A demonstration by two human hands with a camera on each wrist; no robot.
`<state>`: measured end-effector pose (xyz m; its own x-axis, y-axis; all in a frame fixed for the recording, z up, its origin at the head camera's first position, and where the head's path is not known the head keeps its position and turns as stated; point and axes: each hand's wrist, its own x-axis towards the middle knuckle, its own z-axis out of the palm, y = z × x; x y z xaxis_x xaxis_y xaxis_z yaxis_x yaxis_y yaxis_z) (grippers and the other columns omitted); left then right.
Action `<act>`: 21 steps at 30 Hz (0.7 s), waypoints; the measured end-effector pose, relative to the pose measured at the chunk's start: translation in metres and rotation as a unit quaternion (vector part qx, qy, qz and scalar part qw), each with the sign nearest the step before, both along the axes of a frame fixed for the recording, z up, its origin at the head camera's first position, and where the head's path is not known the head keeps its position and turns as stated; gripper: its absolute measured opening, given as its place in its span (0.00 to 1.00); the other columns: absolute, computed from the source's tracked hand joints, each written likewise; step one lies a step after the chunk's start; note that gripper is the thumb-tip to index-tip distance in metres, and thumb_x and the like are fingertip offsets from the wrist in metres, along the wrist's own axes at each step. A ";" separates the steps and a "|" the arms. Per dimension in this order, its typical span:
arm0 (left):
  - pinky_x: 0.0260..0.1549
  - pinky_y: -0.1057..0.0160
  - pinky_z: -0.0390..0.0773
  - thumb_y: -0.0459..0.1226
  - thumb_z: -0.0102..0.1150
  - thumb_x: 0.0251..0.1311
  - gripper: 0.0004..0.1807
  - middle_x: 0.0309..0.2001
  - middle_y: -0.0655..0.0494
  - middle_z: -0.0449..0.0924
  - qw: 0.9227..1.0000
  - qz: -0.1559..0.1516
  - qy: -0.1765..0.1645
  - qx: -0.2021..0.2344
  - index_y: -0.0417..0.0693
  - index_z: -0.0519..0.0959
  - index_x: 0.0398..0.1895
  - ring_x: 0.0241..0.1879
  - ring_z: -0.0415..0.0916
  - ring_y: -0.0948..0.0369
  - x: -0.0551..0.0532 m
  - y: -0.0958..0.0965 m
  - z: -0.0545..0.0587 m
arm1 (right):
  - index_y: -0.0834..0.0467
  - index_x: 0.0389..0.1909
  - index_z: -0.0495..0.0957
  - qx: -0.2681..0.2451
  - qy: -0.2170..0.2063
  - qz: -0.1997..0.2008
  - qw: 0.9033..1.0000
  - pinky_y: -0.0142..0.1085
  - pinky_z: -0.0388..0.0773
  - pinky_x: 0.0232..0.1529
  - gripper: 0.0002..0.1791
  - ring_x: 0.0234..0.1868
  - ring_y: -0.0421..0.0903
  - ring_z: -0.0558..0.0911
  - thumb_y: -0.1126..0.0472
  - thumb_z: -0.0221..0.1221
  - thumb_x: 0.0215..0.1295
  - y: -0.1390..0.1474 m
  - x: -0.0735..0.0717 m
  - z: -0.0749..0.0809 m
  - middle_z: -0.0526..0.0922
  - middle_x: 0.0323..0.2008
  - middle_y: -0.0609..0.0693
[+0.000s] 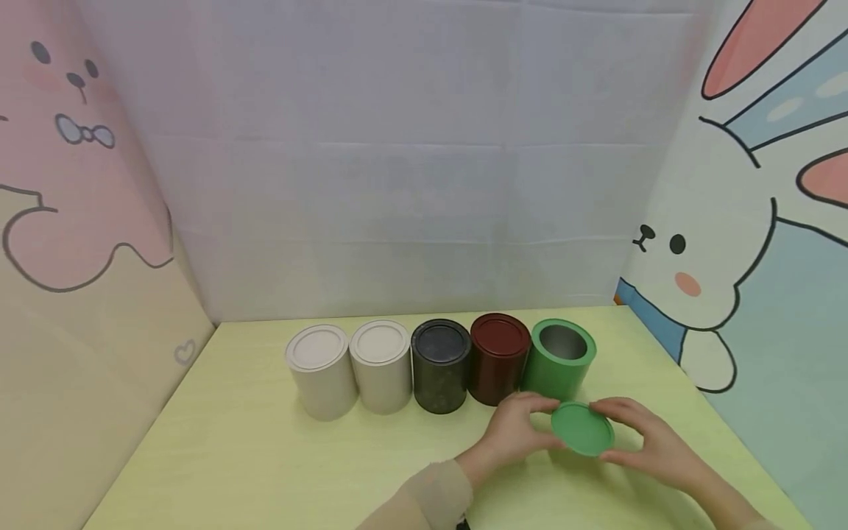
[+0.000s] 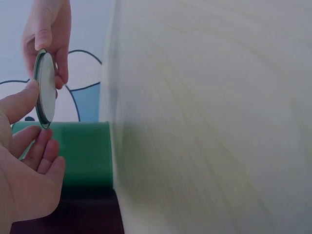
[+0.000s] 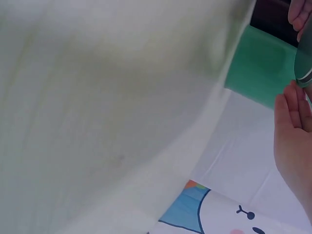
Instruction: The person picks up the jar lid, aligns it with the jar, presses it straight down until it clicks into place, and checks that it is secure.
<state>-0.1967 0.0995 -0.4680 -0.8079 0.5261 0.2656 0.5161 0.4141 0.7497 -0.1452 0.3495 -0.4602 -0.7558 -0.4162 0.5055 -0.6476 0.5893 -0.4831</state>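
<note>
Between both hands, a round green lid [image 1: 582,429] is held up off the table in front of the cans. My left hand [image 1: 519,429] pinches its left edge between thumb and fingers. At the opposite edge my right hand [image 1: 652,444] pinches it the same way. The left wrist view shows the lid [image 2: 46,90] nearly edge-on, its pale underside turned toward the camera. Just behind it stands a green can [image 1: 559,364], uncovered at the top, with a dark grey inside.
Left of the green can, a dark red can [image 1: 498,358], a black can [image 1: 441,366] and two white cans [image 1: 380,366] stand in a row, all lidded. They rest on a pale yellow table [image 1: 265,471]. A white sheet [image 1: 411,184] hangs behind, with cartoon-printed panels at both sides.
</note>
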 end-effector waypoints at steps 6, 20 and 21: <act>0.56 0.71 0.70 0.41 0.79 0.47 0.28 0.52 0.67 0.82 0.999 -0.005 0.009 0.044 0.50 0.84 0.56 0.56 0.72 0.70 0.003 -0.003 0.013 | 0.63 0.57 0.78 -0.014 0.006 0.008 1.000 0.15 0.63 0.56 0.39 0.58 0.28 0.71 0.69 0.78 0.36 0.001 0.001 0.015 0.78 0.55 0.49; 0.57 0.73 0.69 0.44 0.76 0.52 0.27 0.54 0.64 0.82 0.990 -0.003 0.122 0.064 0.50 0.83 0.57 0.57 0.73 0.68 -0.003 -0.012 0.048 | 0.64 0.58 0.78 -0.053 -0.013 0.022 0.998 0.19 0.66 0.58 0.38 0.60 0.31 0.72 0.76 0.75 0.38 -0.003 -0.010 0.045 0.77 0.55 0.55; 0.57 0.73 0.69 0.45 0.76 0.52 0.27 0.54 0.64 0.82 0.990 -0.003 0.127 0.063 0.50 0.83 0.57 0.57 0.73 0.68 -0.004 -0.013 0.050 | 0.65 0.58 0.78 -0.056 -0.013 0.022 0.998 0.19 0.66 0.59 0.38 0.60 0.31 0.72 0.77 0.75 0.38 -0.003 -0.012 0.047 0.77 0.55 0.55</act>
